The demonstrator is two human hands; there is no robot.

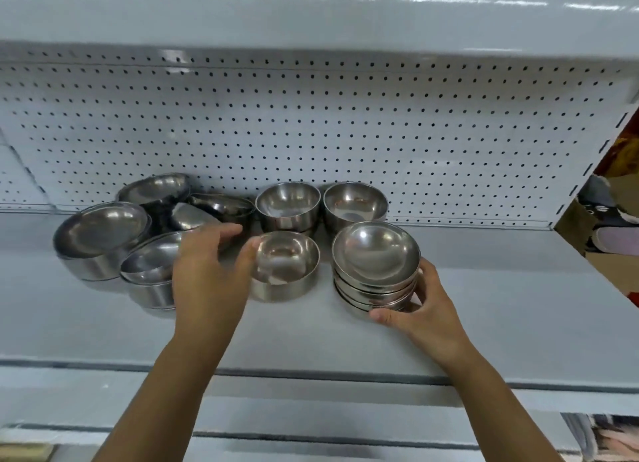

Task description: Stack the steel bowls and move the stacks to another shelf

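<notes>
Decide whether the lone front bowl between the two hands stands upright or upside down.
Upright: the bowl sits base-down on the shelf, open mouth up, its empty inside showing.

On the shelf, a stack is sitting front right, a bowl just left of it, two bowls standing behind them, a pile lying far left.

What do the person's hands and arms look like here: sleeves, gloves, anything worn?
Both are bare. The left hand and right hand wear no gloves, and no rings show. The left forearm and right forearm are uncovered down to the frame's lower edge: no sleeve, watch or bracelet in view. Blur hides finer detail.
</notes>
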